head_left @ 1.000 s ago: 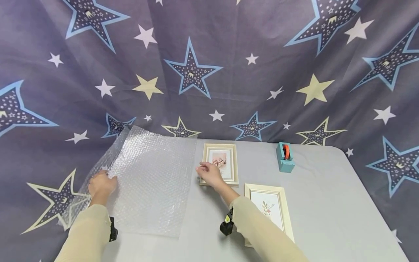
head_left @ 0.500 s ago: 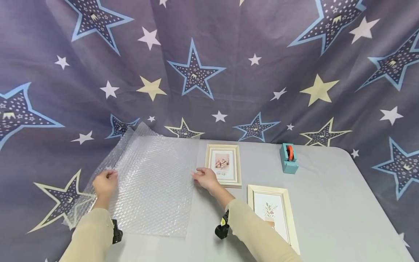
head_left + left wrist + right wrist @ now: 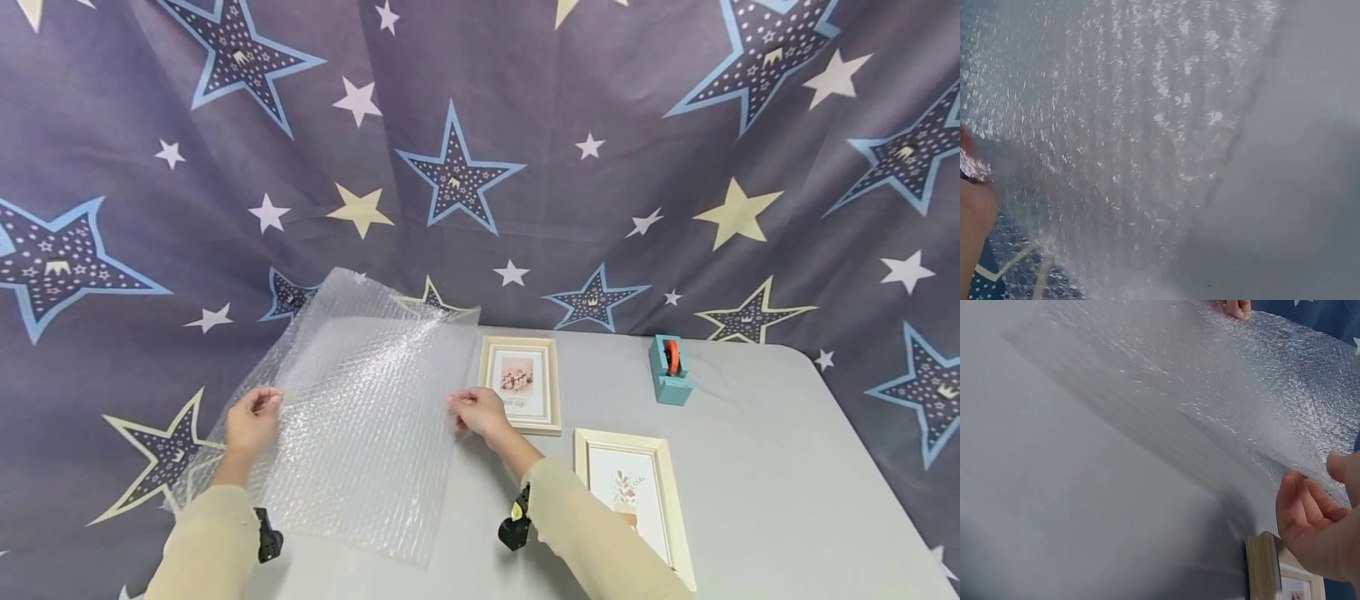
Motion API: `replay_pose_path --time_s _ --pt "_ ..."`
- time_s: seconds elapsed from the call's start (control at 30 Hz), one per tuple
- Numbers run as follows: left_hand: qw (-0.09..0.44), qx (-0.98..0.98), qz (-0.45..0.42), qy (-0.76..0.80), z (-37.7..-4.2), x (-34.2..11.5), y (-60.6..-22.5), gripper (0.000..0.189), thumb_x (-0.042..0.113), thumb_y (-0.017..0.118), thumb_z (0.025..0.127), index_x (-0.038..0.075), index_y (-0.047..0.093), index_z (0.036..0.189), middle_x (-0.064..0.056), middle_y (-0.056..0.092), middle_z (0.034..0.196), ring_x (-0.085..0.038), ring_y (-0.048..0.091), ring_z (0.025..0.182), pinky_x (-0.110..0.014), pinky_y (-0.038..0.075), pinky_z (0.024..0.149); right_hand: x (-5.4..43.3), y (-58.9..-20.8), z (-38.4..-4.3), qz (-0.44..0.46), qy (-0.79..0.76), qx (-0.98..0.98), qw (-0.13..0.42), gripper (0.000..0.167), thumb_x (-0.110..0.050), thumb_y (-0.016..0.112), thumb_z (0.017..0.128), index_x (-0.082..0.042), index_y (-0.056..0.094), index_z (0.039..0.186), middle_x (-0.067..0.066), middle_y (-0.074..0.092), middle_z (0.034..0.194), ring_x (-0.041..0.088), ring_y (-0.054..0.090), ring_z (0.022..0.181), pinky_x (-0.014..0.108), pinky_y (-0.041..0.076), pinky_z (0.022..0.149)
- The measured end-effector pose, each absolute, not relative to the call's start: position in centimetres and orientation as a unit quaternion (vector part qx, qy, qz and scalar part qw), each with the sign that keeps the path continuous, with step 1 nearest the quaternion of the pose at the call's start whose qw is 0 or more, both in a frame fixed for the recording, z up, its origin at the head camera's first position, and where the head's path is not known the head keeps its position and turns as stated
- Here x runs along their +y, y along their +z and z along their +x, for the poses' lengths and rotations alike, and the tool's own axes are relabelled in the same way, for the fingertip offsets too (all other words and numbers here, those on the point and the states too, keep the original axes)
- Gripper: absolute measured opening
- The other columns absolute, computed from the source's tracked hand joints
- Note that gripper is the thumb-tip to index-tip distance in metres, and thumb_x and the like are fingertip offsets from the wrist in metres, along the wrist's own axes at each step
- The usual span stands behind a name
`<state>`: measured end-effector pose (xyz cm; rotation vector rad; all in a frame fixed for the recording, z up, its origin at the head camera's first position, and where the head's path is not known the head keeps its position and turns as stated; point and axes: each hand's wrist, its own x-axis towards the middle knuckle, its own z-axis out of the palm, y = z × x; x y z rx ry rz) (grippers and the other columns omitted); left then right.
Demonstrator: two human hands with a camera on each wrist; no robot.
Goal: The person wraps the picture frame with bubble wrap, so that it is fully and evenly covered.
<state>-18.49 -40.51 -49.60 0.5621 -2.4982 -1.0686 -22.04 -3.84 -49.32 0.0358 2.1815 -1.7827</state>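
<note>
A clear sheet of bubble wrap (image 3: pixel 360 417) spreads over the table's left part, its far edge raised against the curtain. My left hand (image 3: pixel 252 421) pinches it near its left side, with some of the wrap hanging past the hand. At the sheet's right edge, my right hand (image 3: pixel 480 412) holds the rim between thumb and fingers. In the right wrist view the bubble wrap (image 3: pixel 1254 381) is lifted off the table along that edge. Just beyond the right hand lies a cream picture frame (image 3: pixel 551 392) with a pink flower print, partly behind the hand.
A second, larger cream picture frame (image 3: pixel 660 492) with a plant print lies under the right forearm. A teal tape dispenser (image 3: pixel 671 387) with an orange roll stands farther right on the grey table (image 3: pixel 780 467). A star-patterned curtain (image 3: pixel 540 208) hangs behind the table.
The right hand has moved from over the smaller frame to the wrap's right edge and taken hold. The left hand has shifted a little right, and the sheet has risen off the table.
</note>
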Motion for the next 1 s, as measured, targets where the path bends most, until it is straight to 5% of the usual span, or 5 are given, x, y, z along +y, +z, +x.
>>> replay_pose_path --time_s 0.13,0.37,0.57,0.8,1.0 --pt "0.185 -0.879 0.191 -0.396 -19.3 -40.2 -49.2 0.026 0.019 0.060 0.095 -0.002 0.065 0.109 0.033 0.049 0.073 0.020 0.040 0.067 0.001 0.035 0.065 -2.9 -49.3 -21.9 0.049 -0.641 0.754 0.135 0.021 -0.012 0.068 0.088 0.006 0.069 0.099 0.012 0.073 0.080 0.004 0.060 0.054 0.025 0.061 0.060" --pt "0.221 -0.867 0.184 -0.407 -22.0 -38.2 -48.4 0.027 0.018 0.063 0.093 -0.004 0.068 0.109 0.006 0.069 0.082 0.019 0.042 0.066 0.003 0.036 0.066 -0.7 -49.8 -21.4 0.108 -0.701 0.690 0.146 0.021 -0.002 0.067 0.086 0.011 0.067 0.102 0.001 0.065 0.066 0.003 0.061 0.052 0.020 0.060 0.058" --pt "0.203 -0.864 0.171 -0.427 -24.2 -36.5 -47.9 0.024 0.014 0.066 0.090 -0.004 0.069 0.107 0.019 0.066 0.081 0.021 0.044 0.065 0.003 0.037 0.065 1.1 -50.6 -20.7 0.130 -0.728 0.651 0.171 0.025 0.000 0.066 0.087 0.015 0.063 0.107 -0.002 0.063 0.063 0.004 0.062 0.056 0.020 0.060 0.059" --pt "0.188 -0.880 0.155 -0.408 -25.8 -35.6 -47.3 0.023 0.010 0.066 0.089 -0.007 0.069 0.105 -0.025 0.071 0.102 0.020 0.042 0.059 0.001 0.036 0.058 1.2 -50.6 -19.9 0.149 -0.748 0.615 0.203 0.025 0.004 0.062 0.088 0.016 0.062 0.109 -0.001 0.063 0.063 0.005 0.062 0.057 0.019 0.060 0.060" --pt "0.187 -0.883 0.170 -0.396 -26.5 -35.4 -47.8 0.023 0.010 0.066 0.089 -0.006 0.070 0.104 -0.026 0.071 0.101 0.021 0.040 0.056 0.001 0.034 0.055 0.3 -50.6 -19.0 0.181 -0.760 0.580 0.230 0.027 0.001 0.061 0.090 0.015 0.061 0.113 0.000 0.064 0.063 0.006 0.065 0.056 0.020 0.061 0.062"
